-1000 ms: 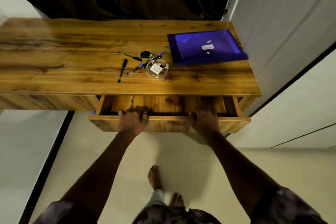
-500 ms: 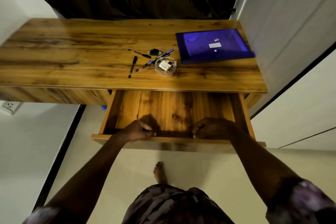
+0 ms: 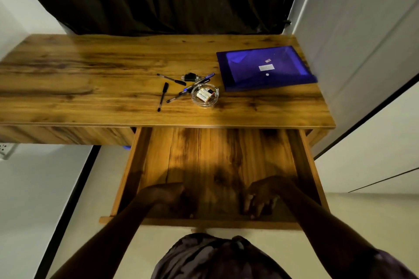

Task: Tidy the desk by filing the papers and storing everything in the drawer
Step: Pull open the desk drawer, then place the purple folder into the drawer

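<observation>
I see the drawer [image 3: 217, 165] pulled far out beneath the desk [image 3: 90, 79], its wooden floor bare; my left hand [image 3: 166, 198] sits curled at the front edge, its grip too blurred to tell; my right hand [image 3: 263, 195] hangs loosely spread, fingers down, holding nothing; the blue folder [image 3: 265, 68] lies at the desk's right end; pens [image 3: 163, 96] lie scattered just left of a glass dish [image 3: 205, 94] with batteries.

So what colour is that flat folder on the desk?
The folder is dark blue, almost purple, with a small white label. The head view shows it best.
</observation>
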